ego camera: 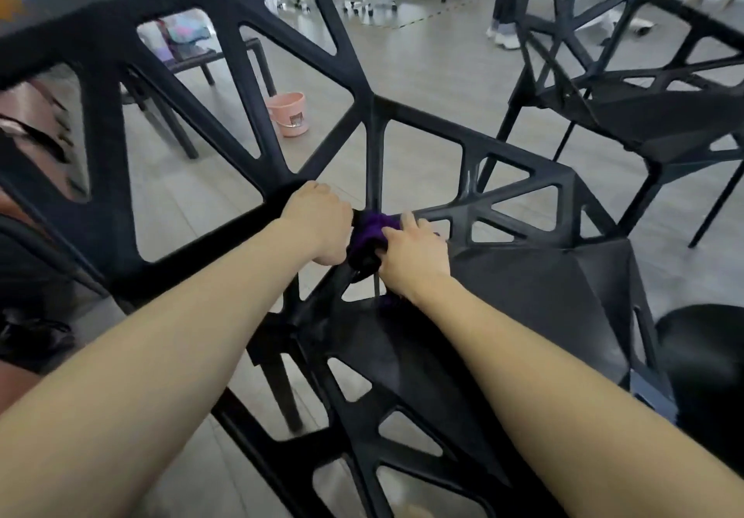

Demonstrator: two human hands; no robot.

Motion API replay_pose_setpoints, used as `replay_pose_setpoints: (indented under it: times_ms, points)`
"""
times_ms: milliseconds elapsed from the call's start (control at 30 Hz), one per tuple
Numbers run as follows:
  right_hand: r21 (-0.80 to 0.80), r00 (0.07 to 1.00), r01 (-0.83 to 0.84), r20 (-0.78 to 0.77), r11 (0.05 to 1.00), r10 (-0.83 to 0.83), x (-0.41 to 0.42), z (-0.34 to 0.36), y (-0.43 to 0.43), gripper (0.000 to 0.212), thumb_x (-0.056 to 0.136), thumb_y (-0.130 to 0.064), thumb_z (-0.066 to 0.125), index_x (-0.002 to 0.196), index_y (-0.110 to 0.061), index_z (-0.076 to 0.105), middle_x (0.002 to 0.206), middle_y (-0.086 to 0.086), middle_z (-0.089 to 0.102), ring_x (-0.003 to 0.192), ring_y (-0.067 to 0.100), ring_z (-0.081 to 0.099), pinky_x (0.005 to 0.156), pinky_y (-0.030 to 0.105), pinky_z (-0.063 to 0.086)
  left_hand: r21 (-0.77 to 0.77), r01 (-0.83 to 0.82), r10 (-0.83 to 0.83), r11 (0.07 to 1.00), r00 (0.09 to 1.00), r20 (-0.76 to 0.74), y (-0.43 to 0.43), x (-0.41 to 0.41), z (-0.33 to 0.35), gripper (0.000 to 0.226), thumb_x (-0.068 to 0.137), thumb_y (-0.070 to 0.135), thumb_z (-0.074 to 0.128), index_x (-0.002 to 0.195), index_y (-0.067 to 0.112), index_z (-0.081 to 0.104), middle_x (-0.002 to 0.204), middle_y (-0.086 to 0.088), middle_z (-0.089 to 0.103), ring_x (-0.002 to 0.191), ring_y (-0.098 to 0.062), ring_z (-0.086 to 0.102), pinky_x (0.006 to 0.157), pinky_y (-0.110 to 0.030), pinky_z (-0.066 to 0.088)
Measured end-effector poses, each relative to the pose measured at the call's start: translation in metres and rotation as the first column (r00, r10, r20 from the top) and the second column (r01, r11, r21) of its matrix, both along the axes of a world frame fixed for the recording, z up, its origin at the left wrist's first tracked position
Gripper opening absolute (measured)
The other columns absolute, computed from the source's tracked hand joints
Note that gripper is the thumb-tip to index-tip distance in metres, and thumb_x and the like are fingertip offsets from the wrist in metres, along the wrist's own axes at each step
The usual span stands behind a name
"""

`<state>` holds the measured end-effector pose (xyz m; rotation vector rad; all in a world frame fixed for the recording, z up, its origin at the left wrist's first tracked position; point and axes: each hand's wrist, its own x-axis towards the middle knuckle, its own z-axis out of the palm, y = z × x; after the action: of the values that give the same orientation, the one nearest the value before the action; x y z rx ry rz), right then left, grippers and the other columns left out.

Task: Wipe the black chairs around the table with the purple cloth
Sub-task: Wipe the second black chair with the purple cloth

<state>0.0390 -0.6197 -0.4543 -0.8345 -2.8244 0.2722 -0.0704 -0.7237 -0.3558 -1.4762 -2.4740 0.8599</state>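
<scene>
A black chair (241, 90) with an open geometric frame fills the middle of the view, its seat (543, 288) below and to the right. My left hand (318, 223) grips a strut of the chair's frame where the back meets the seat. My right hand (414, 256) holds the bunched purple cloth (368, 231) against the same strut, right beside my left hand. Part of the cloth is hidden under my right hand.
A second black chair (644, 111) stands at the right. A pink bucket (288, 113) sits on the grey floor behind the frame. A person's legs (507, 2) stand at the back. A dark table (225, 56) with coloured items is at the far left.
</scene>
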Motion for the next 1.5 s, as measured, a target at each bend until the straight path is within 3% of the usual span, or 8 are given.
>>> replay_pose_setpoints:
  times_ms: [167,433,567,733,1000,1133,1333,1500]
  points:
    - [0.075,0.998,-0.061,0.036,0.995,0.058,-0.033,-0.001,0.005,0.048,0.091,-0.035,0.062,0.134,-0.013,0.057,0.134,0.007,0.050,0.120,0.029,0.052,0.075,0.038,0.037,0.058,0.000,0.002,0.998,0.999,-0.044,-0.004,0.001,-0.022,0.057,0.088,0.055,0.059,0.128,0.014,0.055,0.123,-0.005,0.067,0.119,-0.030,0.059,0.113,-0.042,0.040]
    - [0.070,0.977,-0.211,-0.002,0.975,0.212,-0.006,-0.017,0.016,0.047,0.089,-0.029,0.064,0.135,-0.022,0.057,0.128,0.006,0.052,0.114,0.029,0.050,0.081,0.040,0.044,0.129,-0.025,0.017,0.991,0.998,0.057,-0.005,-0.003,-0.011,0.050,0.088,0.041,0.063,0.131,0.016,0.058,0.127,-0.003,0.068,0.124,-0.028,0.059,0.115,-0.038,0.039]
    - [-0.196,0.953,-0.081,-0.302,0.977,0.019,-0.010,0.025,0.027,0.031,0.100,-0.023,0.059,0.130,-0.019,0.062,0.120,0.005,0.055,0.109,0.033,0.060,0.085,0.043,0.051,0.345,-0.125,0.024,0.930,0.959,0.281,-0.006,0.003,0.014,0.045,0.084,0.017,0.062,0.128,0.020,0.064,0.120,-0.001,0.068,0.120,-0.029,0.060,0.092,-0.037,0.048]
    - [0.018,0.738,0.076,-0.673,0.997,-0.044,-0.054,0.115,0.065,0.041,0.096,-0.013,0.062,0.137,-0.016,0.062,0.120,0.011,0.056,0.112,0.034,0.055,0.082,0.044,0.053,0.597,-0.134,0.050,0.791,0.987,0.155,-0.002,0.009,0.029,0.095,0.079,0.018,0.069,0.164,0.003,0.030,0.145,-0.014,0.055,0.130,-0.038,0.054,0.111,-0.044,0.041]
    - [-0.029,0.960,-0.037,-0.278,0.999,0.028,-0.053,0.017,0.039,0.065,0.088,-0.011,0.060,0.152,-0.012,0.047,0.138,0.013,0.052,0.120,0.038,0.054,0.092,0.048,0.053,0.511,-0.251,0.143,0.822,0.960,0.242,0.002,0.007,0.020,0.116,0.076,0.032,0.077,0.166,-0.002,0.012,0.168,-0.020,0.030,0.147,-0.036,0.043,0.118,-0.041,0.042]
    - [-0.011,0.991,-0.130,-0.043,0.991,0.130,-0.034,0.003,0.031,0.045,0.087,-0.017,0.064,0.132,-0.015,0.063,0.129,0.010,0.056,0.119,0.036,0.057,0.097,0.046,0.052,0.522,-0.253,0.147,0.814,0.960,0.237,-0.002,0.009,0.020,0.118,0.083,0.042,0.078,0.167,-0.001,0.008,0.175,-0.021,0.020,0.153,-0.035,0.038,0.122,-0.040,0.038]
    - [-0.075,0.794,0.141,-0.587,0.987,-0.158,-0.060,0.094,0.066,0.047,0.091,-0.006,0.056,0.137,-0.013,0.060,0.124,0.014,0.054,0.114,0.038,0.053,0.079,0.040,0.043,0.482,-0.287,0.173,0.828,0.948,0.267,-0.004,0.017,0.031,0.119,0.084,0.029,0.078,0.169,-0.001,0.001,0.178,-0.019,0.011,0.160,-0.031,0.028,0.126,-0.038,0.034]
    - [-0.032,0.945,0.024,-0.325,0.999,-0.033,-0.079,0.082,0.053,0.054,0.087,-0.005,0.059,0.140,-0.011,0.053,0.137,0.016,0.050,0.117,0.042,0.056,0.089,0.048,0.053,0.471,-0.292,0.187,0.833,0.948,0.258,-0.004,0.017,0.031,0.117,0.085,0.027,0.076,0.169,-0.001,0.000,0.179,-0.018,0.009,0.162,-0.028,0.024,0.128,-0.037,0.032]
